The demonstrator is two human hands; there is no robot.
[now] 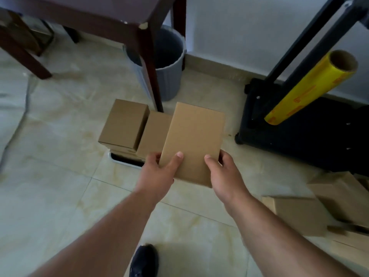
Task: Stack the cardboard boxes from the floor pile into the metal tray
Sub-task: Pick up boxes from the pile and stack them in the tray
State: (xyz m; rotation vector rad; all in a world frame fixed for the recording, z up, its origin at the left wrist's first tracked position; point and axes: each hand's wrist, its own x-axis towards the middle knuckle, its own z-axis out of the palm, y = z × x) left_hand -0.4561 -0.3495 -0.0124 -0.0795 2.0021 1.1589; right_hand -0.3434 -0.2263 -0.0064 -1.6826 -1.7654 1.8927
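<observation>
A flat brown cardboard box (194, 140) is held in the air between my left hand (159, 173) and my right hand (225, 174), thumbs on its top face. Just beyond it, a stack of boxes (124, 124) and another box (154, 134) rest in the metal tray (127, 161), of which only a white rim and dark inside show at the near edge. The floor pile of boxes (311, 208) lies at the lower right.
A dark wooden table leg (151, 76) stands right behind the tray, with a grey ribbed bin (169, 62) behind it. A black cart (299, 128) carrying a yellow film roll (307, 88) stands to the right. My dark shoe (143, 260) is on the tiled floor.
</observation>
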